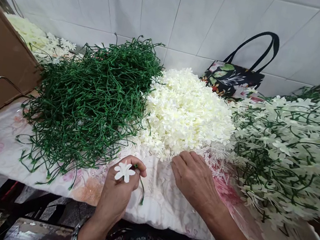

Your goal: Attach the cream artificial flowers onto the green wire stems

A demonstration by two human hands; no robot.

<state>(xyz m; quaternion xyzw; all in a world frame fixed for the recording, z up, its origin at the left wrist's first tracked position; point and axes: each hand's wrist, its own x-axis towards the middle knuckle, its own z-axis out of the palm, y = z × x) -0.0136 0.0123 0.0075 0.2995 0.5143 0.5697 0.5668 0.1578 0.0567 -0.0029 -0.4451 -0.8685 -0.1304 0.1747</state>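
Near the table's front edge, my left hand (pixel 120 191) is closed round a thin green plastic stem (pixel 142 193) whose lower end hangs below the fingers. A single white artificial flower (pixel 124 171) shows over the knuckles of this hand. My right hand (pixel 193 177) rests at the near edge of a heap of loose cream-white artificial blossoms (pixel 188 112). Its fingers are curled down together, and their tips are partly hidden, so I cannot make out what lies between them. Left of the blossoms is a big tangled pile of green stems (pixel 93 96).
Assembled white flower sprays (pixel 292 150) lie heaped at the right. A black floral handbag (pixel 234 79) leans on the tiled wall (pixel 160 9). At the left stands a cardboard box (pixel 3 48), with more pale blossoms (pixel 29 34) behind it. A floral cloth (pixel 58 178) covers the table.
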